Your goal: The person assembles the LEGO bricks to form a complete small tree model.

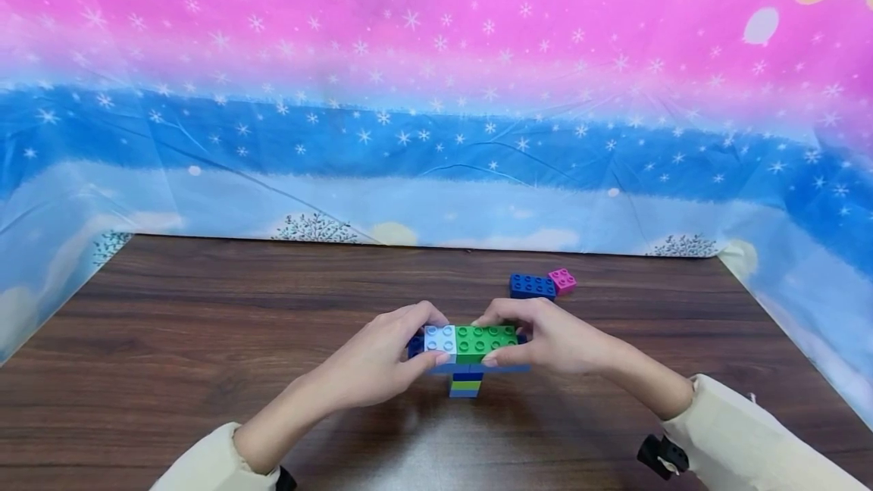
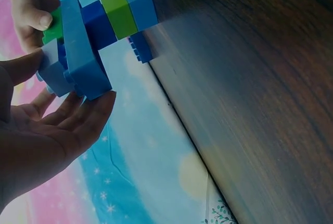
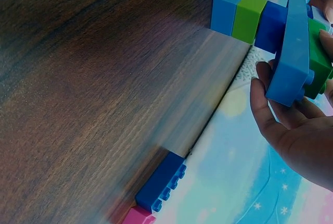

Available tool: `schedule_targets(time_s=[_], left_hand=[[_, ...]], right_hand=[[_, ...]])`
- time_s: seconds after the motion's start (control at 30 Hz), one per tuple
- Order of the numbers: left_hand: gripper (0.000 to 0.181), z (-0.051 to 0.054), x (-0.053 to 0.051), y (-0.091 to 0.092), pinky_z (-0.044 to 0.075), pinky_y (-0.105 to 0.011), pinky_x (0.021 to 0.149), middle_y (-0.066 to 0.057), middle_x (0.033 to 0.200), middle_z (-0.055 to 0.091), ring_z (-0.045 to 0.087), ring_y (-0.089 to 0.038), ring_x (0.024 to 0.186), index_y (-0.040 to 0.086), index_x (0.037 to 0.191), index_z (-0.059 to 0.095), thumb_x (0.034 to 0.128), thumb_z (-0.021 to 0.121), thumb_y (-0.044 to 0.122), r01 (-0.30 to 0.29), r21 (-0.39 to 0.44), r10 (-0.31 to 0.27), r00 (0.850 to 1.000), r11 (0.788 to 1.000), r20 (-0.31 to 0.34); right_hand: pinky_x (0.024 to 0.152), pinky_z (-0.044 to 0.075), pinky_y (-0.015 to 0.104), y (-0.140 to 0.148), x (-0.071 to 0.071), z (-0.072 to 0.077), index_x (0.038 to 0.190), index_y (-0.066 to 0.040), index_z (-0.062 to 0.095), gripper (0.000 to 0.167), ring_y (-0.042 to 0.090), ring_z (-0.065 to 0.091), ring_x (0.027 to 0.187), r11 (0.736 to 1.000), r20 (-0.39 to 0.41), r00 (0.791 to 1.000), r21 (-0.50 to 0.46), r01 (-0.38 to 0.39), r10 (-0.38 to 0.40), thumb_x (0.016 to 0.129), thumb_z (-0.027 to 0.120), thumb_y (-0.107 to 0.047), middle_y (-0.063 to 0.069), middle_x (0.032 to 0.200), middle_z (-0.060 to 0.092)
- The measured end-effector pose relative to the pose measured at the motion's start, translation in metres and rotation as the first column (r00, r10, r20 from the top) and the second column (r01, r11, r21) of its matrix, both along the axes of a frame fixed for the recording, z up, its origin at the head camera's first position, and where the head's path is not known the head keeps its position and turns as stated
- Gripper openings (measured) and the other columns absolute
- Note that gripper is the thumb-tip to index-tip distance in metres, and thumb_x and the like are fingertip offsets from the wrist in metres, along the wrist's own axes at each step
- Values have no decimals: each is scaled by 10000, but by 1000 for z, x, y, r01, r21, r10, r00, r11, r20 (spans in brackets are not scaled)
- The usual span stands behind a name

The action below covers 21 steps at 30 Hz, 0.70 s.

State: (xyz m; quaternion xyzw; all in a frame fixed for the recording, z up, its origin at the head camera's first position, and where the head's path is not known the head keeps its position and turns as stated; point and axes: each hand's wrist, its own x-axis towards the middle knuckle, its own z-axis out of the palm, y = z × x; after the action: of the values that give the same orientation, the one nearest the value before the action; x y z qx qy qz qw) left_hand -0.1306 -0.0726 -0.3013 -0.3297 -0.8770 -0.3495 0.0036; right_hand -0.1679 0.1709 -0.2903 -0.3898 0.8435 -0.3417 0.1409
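A T-shaped stack of bricks stands upright on the table, its column made of a light blue brick, a lime brick (image 1: pixel 466 386) and a dark blue brick (image 2: pixel 99 24). Across the column lies a long blue layer (image 3: pixel 290 52). On top sit a pale blue brick (image 1: pixel 439 339) and a green brick (image 1: pixel 486 343), side by side. My left hand (image 1: pixel 382 358) pinches the pale blue brick between thumb and fingers. With thumb and fingers, my right hand (image 1: pixel 552 336) grips the green brick. Fingertips of both hands reach the long layer in the wrist views.
Behind my right hand, a dark blue brick (image 1: pixel 532 286) and a pink brick (image 1: pixel 562 279) lie close together on the wooden table (image 1: pixel 204 324). A patterned pink and blue cloth (image 1: pixel 436 135) hangs along the table's back and sides.
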Motion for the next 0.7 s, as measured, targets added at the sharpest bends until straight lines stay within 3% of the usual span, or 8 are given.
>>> schedule_targets(time_s=[0.3, 0.7], left_hand=[[196, -1, -2, 0, 436, -245, 625, 42, 867, 534, 493, -85, 709, 75, 1060, 517, 900, 592, 161, 25, 28, -26, 999, 999, 35], [192, 0, -2, 0, 435, -245, 625, 39, 868, 550, 501, -88, 712, 76, 1058, 519, 905, 585, 170, 25, 46, -27, 999, 999, 32]], right_hand=[[641, 460, 270, 0, 0, 1, 1080, -151, 587, 259, 116, 533, 753, 1000, 12, 1000, -6, 2, -2, 850, 658, -248, -48, 961, 610], [640, 456, 271, 0, -1, 1, 1091, -151, 588, 269, 119, 522, 750, 1000, 20, 1000, -5, 3, -3, 850, 658, -247, -50, 962, 609]])
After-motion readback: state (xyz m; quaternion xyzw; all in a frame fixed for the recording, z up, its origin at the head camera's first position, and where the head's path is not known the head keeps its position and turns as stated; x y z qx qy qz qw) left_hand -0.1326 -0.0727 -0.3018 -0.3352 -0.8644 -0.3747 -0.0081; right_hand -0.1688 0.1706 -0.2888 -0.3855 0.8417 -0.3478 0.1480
